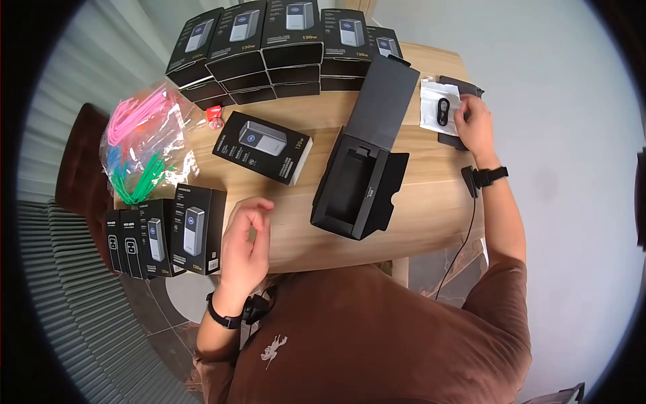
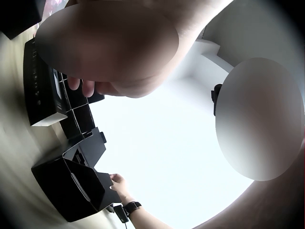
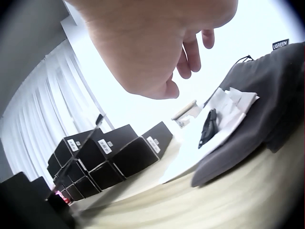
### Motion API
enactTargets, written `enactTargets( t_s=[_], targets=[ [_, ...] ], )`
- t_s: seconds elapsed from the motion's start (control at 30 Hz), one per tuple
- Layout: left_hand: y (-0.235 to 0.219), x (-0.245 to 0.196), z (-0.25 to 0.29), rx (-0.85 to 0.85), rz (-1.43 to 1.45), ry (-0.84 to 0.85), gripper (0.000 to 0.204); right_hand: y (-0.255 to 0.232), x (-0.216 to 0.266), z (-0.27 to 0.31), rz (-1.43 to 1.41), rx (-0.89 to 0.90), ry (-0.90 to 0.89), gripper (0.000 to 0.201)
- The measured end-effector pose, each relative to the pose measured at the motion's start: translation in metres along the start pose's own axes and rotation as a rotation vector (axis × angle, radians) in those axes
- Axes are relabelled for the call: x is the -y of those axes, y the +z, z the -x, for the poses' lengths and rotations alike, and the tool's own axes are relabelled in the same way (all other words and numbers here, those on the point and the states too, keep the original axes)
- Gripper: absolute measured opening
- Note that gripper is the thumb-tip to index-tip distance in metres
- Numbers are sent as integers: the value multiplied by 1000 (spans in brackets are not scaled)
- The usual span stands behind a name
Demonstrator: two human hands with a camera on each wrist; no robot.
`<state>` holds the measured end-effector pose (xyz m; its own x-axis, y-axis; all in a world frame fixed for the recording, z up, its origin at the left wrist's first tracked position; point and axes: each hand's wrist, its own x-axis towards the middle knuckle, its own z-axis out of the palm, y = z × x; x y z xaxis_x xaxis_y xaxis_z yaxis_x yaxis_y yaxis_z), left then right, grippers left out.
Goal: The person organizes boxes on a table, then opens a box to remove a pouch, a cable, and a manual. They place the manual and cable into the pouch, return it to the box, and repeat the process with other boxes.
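Note:
My left hand (image 1: 246,250) hangs at the table's front edge, fingers loosely bent and holding nothing. It is nearest a sealed black power bank box (image 1: 262,145) marked 130W and an upright one (image 1: 195,229). To its right lies an opened black box (image 1: 346,185), lid folded back and side flap out, with a hollow inner tray. My right hand (image 1: 476,128) is over a dark grey drawstring pouch (image 3: 257,114) at the right side, fingers loosely bent with nothing between them. On the pouch rests a white packet (image 1: 431,94) with a coiled black cable (image 1: 443,112).
Stacked black boxes (image 1: 242,64) line the back of the table. At the left are a clear bag of pink strips (image 1: 138,114) and green ties (image 1: 141,178), and a small red item (image 1: 214,116). More upright boxes (image 1: 128,246) stand at the front left.

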<state>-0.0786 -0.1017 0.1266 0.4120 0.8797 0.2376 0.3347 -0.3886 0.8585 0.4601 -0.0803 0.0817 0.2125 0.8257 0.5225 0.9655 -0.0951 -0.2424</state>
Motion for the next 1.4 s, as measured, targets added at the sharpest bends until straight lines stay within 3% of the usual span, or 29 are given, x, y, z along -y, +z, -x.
enactTargets(
  t_s=[0.03,0.13,0.23,0.37,0.43,0.57,0.67,0.77,0.87,0.97,1.07,1.17,1.27,1.4],
  targets=[
    [-2,0,-3,17,-5,-31,13,0,4,5,-100,-42,-13,9],
    [-7,-2,-11,109,-58,-76,10,-13,50,29,-486,245,264,7],
    [8,6,-15,190,8,-67,12,-6,95,61,-904,279,344,10],
    [45,16,-13,246,122,-69,48,12,133,93,-1187,286,541,28],
    [60,20,-14,321,218,-82,84,15,143,98,-1358,291,709,30],
    [83,26,-12,354,418,-155,85,25,154,101,-1403,238,759,40],
    [91,35,-15,304,400,-200,81,33,173,106,-1338,123,585,48],
    [95,39,-21,225,121,-33,77,35,185,113,-1174,166,547,68],
    [93,41,-21,297,341,-116,75,46,188,118,-1090,135,489,78],
    [95,49,-14,242,373,65,76,46,187,119,-1088,138,496,79],
    [96,46,-10,337,555,-2,80,40,187,117,-1119,176,521,81],
    [102,46,-11,273,379,27,75,42,188,117,-1153,156,529,83],
    [91,38,-17,349,89,194,62,51,188,119,-1133,126,523,84],
    [85,32,-20,395,-25,291,51,48,184,114,-1129,206,517,82]
  ],
)
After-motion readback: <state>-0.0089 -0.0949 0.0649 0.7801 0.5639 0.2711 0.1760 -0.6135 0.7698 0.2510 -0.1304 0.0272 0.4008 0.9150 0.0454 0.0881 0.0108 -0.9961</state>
